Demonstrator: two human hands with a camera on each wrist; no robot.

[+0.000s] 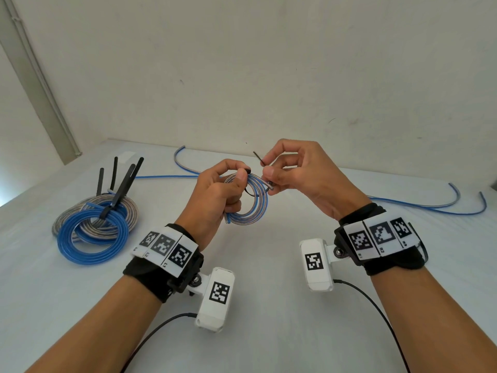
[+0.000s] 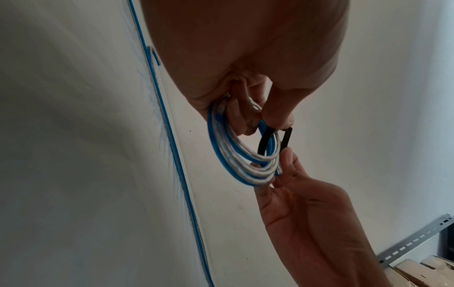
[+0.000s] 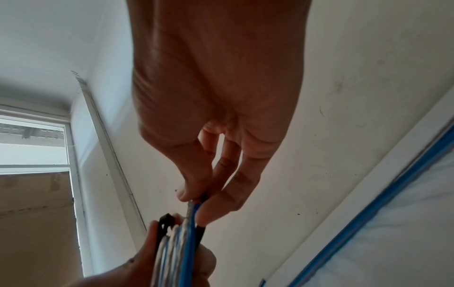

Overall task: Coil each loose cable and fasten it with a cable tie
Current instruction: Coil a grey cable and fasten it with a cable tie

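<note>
A small coil of blue-and-silver cable (image 1: 248, 203) (image 2: 236, 161) (image 3: 181, 248) is held above the table. My left hand (image 1: 228, 189) (image 2: 250, 108) grips the coil on its left side, thumb on top. A black cable tie (image 1: 258, 158) (image 2: 266, 140) (image 3: 163, 225) loops round the coil's upper part. My right hand (image 1: 271, 173) (image 3: 196, 202) pinches the tie's tail between thumb and fingertips at the coil's right edge; the tail's tip sticks up past the fingers. The tie's head shows beside my left thumb in the right wrist view.
Coiled cables (image 1: 94, 227) with black ties (image 1: 123, 187) standing up lie at the left of the white table (image 1: 269, 265). Loose blue cables (image 1: 430, 205) (image 1: 183, 165) trail along the back and right. A wall rises right behind the table.
</note>
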